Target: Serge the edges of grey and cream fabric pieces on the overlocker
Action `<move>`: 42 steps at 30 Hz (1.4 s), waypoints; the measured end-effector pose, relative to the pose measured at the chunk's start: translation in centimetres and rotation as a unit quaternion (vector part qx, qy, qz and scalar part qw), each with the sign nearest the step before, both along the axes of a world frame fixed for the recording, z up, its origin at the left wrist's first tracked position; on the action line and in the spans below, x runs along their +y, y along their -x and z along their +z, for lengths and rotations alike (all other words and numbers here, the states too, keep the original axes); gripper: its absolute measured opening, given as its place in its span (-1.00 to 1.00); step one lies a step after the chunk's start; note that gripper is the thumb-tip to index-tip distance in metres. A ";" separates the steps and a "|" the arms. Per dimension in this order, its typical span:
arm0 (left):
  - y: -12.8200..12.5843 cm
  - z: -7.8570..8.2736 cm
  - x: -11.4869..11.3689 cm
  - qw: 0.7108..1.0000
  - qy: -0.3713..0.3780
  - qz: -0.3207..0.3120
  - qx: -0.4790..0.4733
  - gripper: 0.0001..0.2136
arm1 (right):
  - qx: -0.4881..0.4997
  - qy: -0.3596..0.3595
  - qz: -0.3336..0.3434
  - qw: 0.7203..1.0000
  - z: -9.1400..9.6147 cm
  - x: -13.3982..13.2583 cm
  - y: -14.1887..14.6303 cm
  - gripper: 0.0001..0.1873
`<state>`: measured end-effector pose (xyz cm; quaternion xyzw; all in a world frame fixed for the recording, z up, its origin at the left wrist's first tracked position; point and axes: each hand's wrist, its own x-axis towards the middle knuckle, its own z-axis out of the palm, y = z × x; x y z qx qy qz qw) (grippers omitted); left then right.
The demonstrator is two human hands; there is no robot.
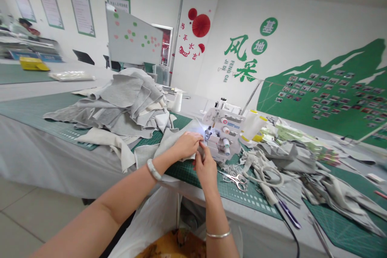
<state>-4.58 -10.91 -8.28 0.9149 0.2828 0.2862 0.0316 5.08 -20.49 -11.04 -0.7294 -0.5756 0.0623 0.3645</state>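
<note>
**Grey cloth (169, 144) held at the sewing machine (225, 129)**

The left hand (188, 145) and right hand (206, 165) both grip the cloth, fingers drawn in narrow just beside the sewing machine's lit needle area; the exact pinch is partly hidden. The cloth trails off to the machine's left. The step in hand appears to be feeding an edge for stitching; the next move likely calls for light, steady guiding, fingertips kept clear of the needle.

The near edge of the surface (242, 212) runs in front of the machine, and both forearms cross it. Left of the machine, a fabric pile (127, 96) limits room behind the cloth. In front of the machine, scissors (234, 178) and scraps (232, 168) crowd the right hand's outer side.
</note>
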 end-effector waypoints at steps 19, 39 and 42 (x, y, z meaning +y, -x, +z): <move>-0.6 0.8 3.3 0.999 0.045 -0.012 0.004 -0.68 | -0.022 0.053 -0.006 0.998 1.2 -0.4 0.9 -0.55; 0.2 0.8 1.3 1.000 0.001 0.008 -0.003 -0.77 | -0.119 0.132 -0.031 0.984 1.5 0.5 1.4 -0.44; 0.0 0.8 1.4 1.000 -0.005 0.020 0.011 -0.77 | -0.122 0.130 -0.031 0.984 1.6 0.6 1.4 -0.44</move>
